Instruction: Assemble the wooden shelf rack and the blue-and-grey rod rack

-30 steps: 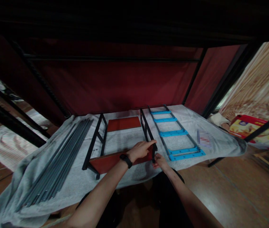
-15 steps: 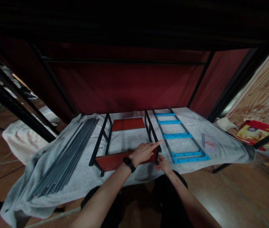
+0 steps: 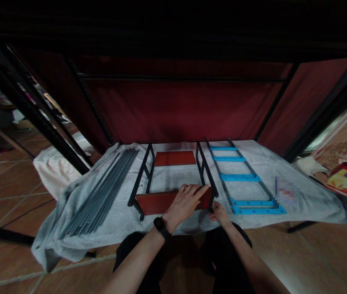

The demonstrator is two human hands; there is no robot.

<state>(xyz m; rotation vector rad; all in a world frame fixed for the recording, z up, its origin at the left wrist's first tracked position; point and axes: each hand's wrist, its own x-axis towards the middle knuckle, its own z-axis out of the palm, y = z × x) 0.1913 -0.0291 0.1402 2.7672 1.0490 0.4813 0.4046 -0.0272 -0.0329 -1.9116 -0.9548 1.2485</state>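
A black metal frame [image 3: 141,173] with two reddish-brown boards stands on a grey cloth. Across the front board [image 3: 155,203] lies my left hand [image 3: 185,201], its fingers stretched over the upper edge and the thumb side toward the right post. A dark band is on that wrist. At the frame's lower right corner is my right hand [image 3: 219,213], fingers curled together against the post's foot; what they pinch is hidden. The back board [image 3: 175,158] is farther off, between the two black sides.
A bundle of grey metal tubes [image 3: 106,192] lies left of the frame. To the right is a ladder-like piece with blue crossbars [image 3: 241,177]. A clear plastic bag [image 3: 286,191] rests farther right on the grey cloth [image 3: 311,204]. Dark posts and a red fabric panel [image 3: 179,110] enclose the space.
My left hand has shifted from pointing at the right post to lying over the front board. My right hand stays at the lower corner. The view has swung slightly left.
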